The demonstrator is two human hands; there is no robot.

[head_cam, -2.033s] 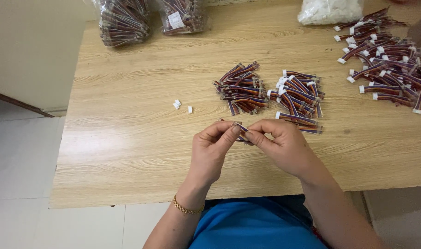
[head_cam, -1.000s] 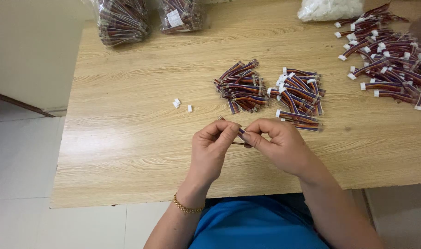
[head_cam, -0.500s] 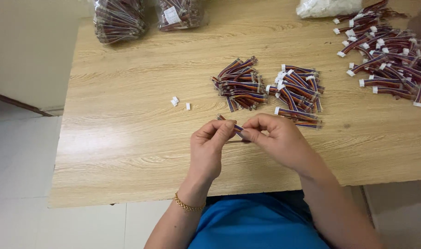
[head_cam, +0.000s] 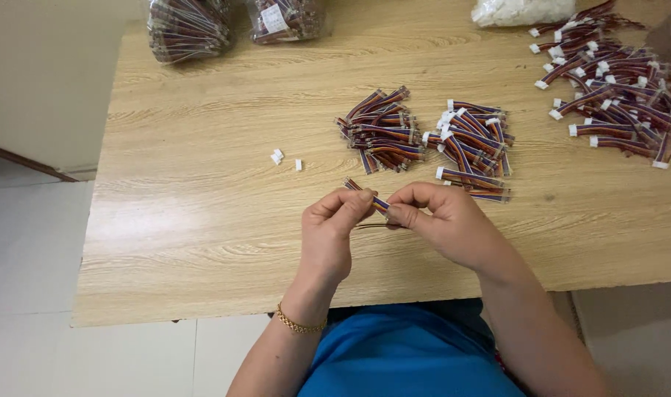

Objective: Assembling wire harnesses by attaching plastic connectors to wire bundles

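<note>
Both my hands meet above the near middle of the wooden table [head_cam: 203, 220]. A short striped wire harness [head_cam: 365, 193] runs between them: my left hand [head_cam: 334, 228] pinches its left part and my right hand [head_cam: 442, 220] pinches its right end. Just beyond my fingers lie two piles of the same harnesses, one without white plugs [head_cam: 379, 131] and one with white plugs [head_cam: 471, 145]. Two small white plug housings [head_cam: 284, 159] lie loose to the left of the piles.
A large heap of plugged harnesses [head_cam: 618, 81] covers the far right. Two clear bags of harnesses [head_cam: 188, 26] stand at the far left edge, and a bag of white parts [head_cam: 523, 10] at the back. Tiled floor [head_cam: 27, 294] lies left of the table.
My hands stay together on the harness, with only small finger shifts. The view has drifted slightly.
</note>
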